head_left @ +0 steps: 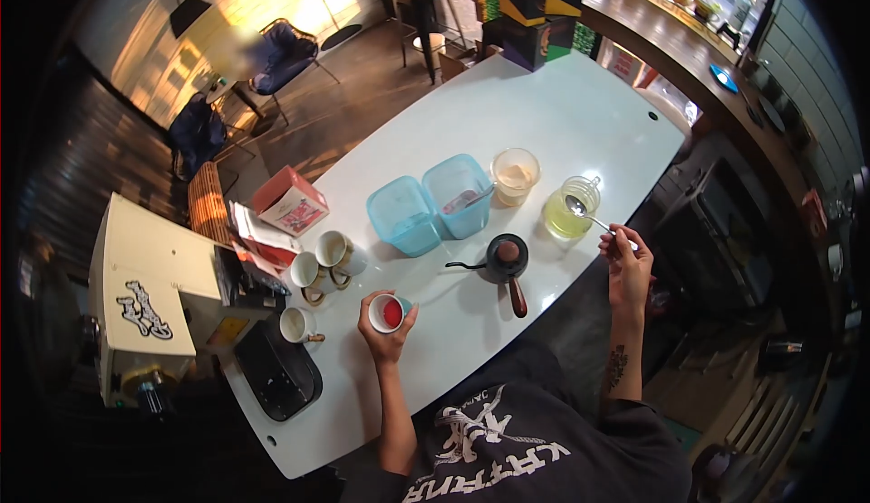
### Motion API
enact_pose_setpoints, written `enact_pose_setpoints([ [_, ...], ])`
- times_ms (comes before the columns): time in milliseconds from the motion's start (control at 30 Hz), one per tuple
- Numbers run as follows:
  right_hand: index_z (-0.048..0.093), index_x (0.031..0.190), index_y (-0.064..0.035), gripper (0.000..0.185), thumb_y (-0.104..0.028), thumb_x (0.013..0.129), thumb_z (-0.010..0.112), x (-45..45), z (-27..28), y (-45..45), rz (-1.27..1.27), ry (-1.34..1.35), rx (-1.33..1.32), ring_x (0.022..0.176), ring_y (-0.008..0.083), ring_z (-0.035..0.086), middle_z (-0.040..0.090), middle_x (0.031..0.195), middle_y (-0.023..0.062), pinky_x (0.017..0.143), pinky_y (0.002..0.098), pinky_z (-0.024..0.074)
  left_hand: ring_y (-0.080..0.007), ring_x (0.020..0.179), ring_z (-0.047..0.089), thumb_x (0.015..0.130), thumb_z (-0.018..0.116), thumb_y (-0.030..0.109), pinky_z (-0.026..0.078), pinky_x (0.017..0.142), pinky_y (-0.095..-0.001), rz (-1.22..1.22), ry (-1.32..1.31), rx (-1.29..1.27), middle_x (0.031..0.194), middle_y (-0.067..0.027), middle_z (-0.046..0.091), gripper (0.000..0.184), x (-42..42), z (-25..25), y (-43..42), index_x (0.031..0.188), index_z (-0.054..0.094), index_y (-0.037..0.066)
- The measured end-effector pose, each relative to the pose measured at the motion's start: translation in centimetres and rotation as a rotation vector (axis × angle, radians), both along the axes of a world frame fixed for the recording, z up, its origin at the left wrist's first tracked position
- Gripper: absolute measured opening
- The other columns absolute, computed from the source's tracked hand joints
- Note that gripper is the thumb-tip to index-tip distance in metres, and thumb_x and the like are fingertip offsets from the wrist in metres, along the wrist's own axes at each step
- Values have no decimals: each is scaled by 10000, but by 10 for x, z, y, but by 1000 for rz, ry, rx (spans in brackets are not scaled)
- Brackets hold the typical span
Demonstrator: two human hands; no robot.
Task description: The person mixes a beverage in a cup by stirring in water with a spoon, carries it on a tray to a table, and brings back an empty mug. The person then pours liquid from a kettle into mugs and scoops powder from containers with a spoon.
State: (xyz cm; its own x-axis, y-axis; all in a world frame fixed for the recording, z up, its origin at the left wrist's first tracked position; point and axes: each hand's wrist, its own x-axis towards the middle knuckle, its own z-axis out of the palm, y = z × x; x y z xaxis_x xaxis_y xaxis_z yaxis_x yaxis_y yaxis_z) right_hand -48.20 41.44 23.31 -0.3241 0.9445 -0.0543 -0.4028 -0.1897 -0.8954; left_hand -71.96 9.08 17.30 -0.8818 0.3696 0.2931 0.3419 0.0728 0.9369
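We stood at a white table (553, 113), two blue tubs (415, 238) side by side beyond and left of our dark pot (497, 264). Beyond and right of the pot was a glass jar (589, 197) of yellow-green liquid (564, 225). Our right hand (627, 260), to the pot's right, had its fingers pinched narrow on a spoon (594, 220), whose bowl showed within the jar's rim; whether it touched the liquid we could not fairly tell from above. Our left hand (384, 335), left of the pot and nearer us, curled around a white cup (377, 321) with red contents (392, 313).
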Motion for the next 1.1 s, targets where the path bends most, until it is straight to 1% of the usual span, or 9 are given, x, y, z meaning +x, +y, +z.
enact_pose_setpoints([
  [133,680,1077,59,194,-101,982,630,4,-11,6,-54,-61,-31,752,159,678,715,875,140,717,260,531,-177,977,609,683,870,87,494,901,-341,-24,29,-40,1083,-92,636,509,1,-2,5,1108,596,24],
  [333,684,1057,34,198,-148,998,634,-2,-17,20,-18,-95,126,790,155,683,712,899,105,743,275,547,-189,998,610,691,872,94,493,914,-352,-35,28,-78,1094,-96,634,502,6,-4,8,1103,594,20],
  [467,683,1040,38,207,-161,996,644,-14,-23,27,-60,-139,171,802,158,688,714,906,106,740,283,543,-192,994,610,698,872,97,494,913,-348,-13,32,-69,1087,-96,633,501,6,-6,9,1104,590,18],
  [533,684,1039,38,207,-161,994,649,-19,-25,26,-49,-168,178,801,156,690,715,898,103,736,280,540,-204,939,632,696,888,120,517,860,-344,-11,43,-46,1080,-116,654,507,5,-8,10,1090,592,1],
  [600,684,1037,37,206,-162,991,654,-23,-28,27,-37,-198,189,800,155,691,717,890,100,732,277,538,-206,946,631,691,894,106,514,877,-341,-11,44,-57,1087,-118,650,555,5,-11,8,1130,572,1],
  [700,688,1029,33,198,-158,984,664,-29,-29,31,-14,-257,245,768,143,681,719,873,92,706,262,521,-201,1065,594,687,889,71,491,949,-360,-12,10,-14,1145,-107,606,668,6,-16,7,1237,515,14],
  [767,692,1012,29,188,-156,978,672,-34,-29,33,3,-312,285,726,126,659,717,841,81,665,242,497,-228,1049,600,665,926,107,504,931,-367,6,78,-41,1190,-133,589,850,7,-14,6,1336,415,7],
  [867,693,996,31,186,-153,966,686,-39,-31,36,31,-391,294,688,103,628,711,814,77,632,230,478,-254,1123,563,667,931,135,485,972,-395,-9,27,-8,1269,-157,528,953,11,-15,2,1401,336,10],
  [1100,690,1008,32,179,-137,950,702,-50,-37,37,50,-475,389,656,72,600,703,793,63,602,213,461,-291,1222,500,678,924,166,430,1048,-426,79,52,35,1332,-189,453,1002,24,-15,-2,1438,291,6],
])
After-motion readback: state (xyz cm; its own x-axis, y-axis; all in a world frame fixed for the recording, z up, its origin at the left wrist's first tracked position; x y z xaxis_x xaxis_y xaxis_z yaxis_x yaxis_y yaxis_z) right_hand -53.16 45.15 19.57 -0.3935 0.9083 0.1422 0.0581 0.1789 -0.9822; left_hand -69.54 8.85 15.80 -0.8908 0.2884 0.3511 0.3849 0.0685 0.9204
